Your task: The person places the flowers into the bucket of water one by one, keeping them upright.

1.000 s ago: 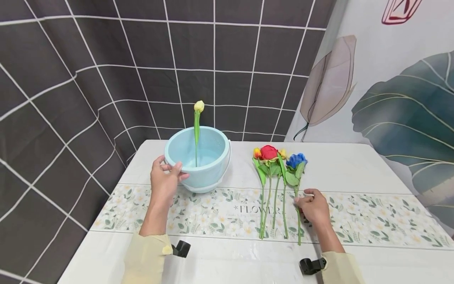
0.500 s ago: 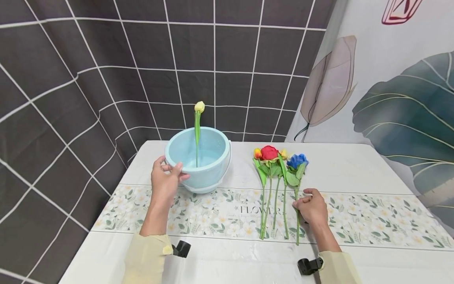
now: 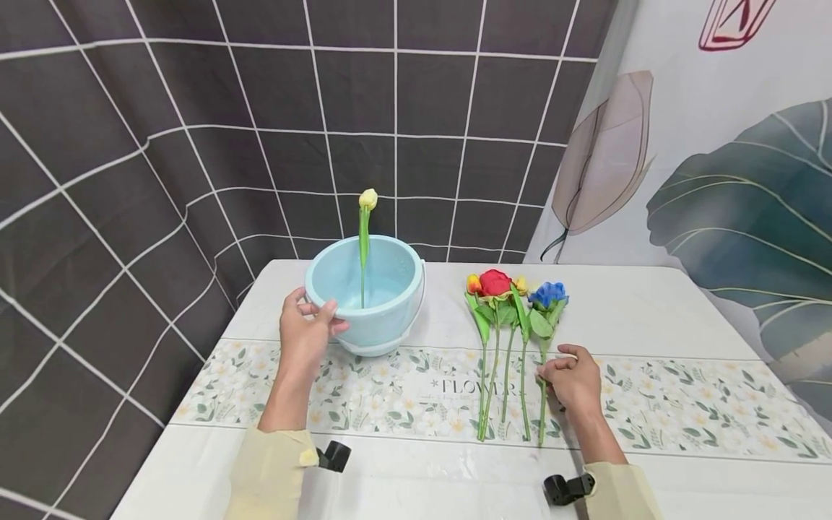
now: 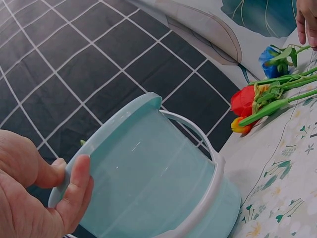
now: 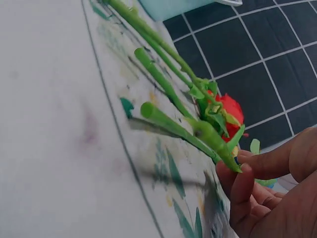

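Observation:
My left hand [image 3: 304, 339] grips the rim of a light blue bucket [image 3: 373, 328], thumb on one side of the wall and fingers on the other, as the left wrist view shows. One pale yellow tulip [image 3: 367, 199] stands upright in the bucket. At the right, my right hand [image 3: 575, 379] pinches the green stem of a blue rose [image 3: 548, 295] between thumb and fingertips. In the right wrist view the pinched stem [image 5: 213, 139] points toward the camera. To its left lie a red rose [image 3: 495, 282], an orange-yellow tulip [image 3: 474, 283] and a yellow bloom [image 3: 522, 284].
A white table [image 3: 416, 473] carries a floral printed strip [image 3: 682, 404] across its middle. Behind it hangs a dark gridded cloth [image 3: 429, 94], with a leaf-patterned curtain [image 3: 734, 217] at the right. The bucket's white handle [image 4: 210, 148] hangs down its side.
My right hand has shifted slightly left, and the lower end of the blue rose's stem has swung left with it. My left hand keeps its grip on the bucket rim.

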`<state>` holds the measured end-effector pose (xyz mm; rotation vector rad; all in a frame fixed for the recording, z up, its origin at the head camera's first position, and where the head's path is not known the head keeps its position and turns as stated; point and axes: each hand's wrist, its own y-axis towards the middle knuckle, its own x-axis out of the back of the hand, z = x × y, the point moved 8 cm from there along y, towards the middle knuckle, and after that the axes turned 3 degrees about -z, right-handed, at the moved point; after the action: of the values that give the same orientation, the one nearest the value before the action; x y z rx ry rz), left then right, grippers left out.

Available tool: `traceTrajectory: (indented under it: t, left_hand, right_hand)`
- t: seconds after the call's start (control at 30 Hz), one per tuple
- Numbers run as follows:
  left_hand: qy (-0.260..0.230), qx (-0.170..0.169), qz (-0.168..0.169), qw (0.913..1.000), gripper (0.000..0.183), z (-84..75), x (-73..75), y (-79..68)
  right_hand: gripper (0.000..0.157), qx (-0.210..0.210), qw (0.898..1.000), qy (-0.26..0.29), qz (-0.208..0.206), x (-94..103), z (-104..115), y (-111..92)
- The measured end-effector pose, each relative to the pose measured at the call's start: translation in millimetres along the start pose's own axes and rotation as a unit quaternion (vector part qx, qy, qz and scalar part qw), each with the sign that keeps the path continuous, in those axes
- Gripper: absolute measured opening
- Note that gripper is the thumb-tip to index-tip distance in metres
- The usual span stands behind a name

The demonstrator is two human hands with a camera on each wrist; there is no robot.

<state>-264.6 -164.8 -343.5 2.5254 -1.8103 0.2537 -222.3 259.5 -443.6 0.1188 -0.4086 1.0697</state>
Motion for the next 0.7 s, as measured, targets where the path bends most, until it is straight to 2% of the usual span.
traceTrajectory:
  t: [0.33,0.53,0.7]
  left_hand:
    - [0.001,-0.003,-0.002,1.0000,0.067,0.7,0.9,-0.6]
    - [-0.002,0.001,-0.001,1.0000,0.067,1.3,0.8,-0.3]
    - [-0.003,-0.002,-0.001,1.0000,0.067,1.9,0.0,0.0]
  right_hand:
    - [0.048,0.022,0.997,0.065,-0.026,5.1,9,-2]
    - [0.034,0.016,0.994,0.089,-0.054,9.4,14,-3]
    - [0.027,0.025,0.992,0.102,-0.064,4.8,-17,26]
